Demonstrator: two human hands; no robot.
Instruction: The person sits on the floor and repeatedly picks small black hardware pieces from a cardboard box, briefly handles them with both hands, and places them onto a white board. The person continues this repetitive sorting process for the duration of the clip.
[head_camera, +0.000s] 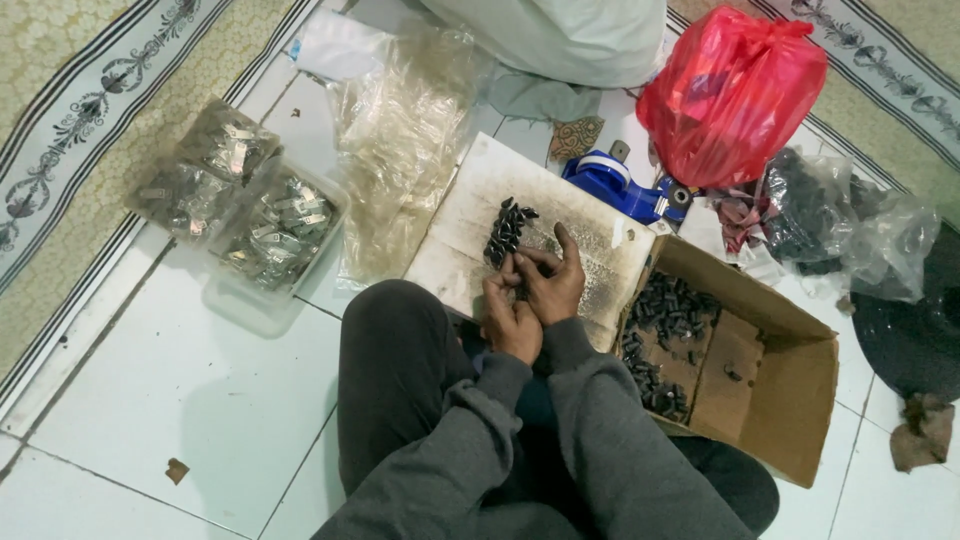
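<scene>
- Both of my hands met over the lap: my left hand (512, 318) was curled nearly closed, fingertips pinching a small dark part (520, 290) that my right hand (552, 282) also gripped, its fingers bent around it and the index finger lifted.
- What the part was exactly, I could not tell; it was mostly hidden between the fingers.
- Just beyond my fingertips, a little heap of dark pieces (507, 230) lay on a worn white board (590, 255).
- To my right stood an open cardboard box (790, 400) holding more of the same dark parts.
- To my left, a clear plastic tray (280, 232) and clear bags (205, 165) held small metal clips.
- Farther off sat a red plastic bag (735, 90), a blue tape dispenser (620, 185) and crumpled clear wrapping (400, 140) on the white tiled floor (180, 390).
</scene>
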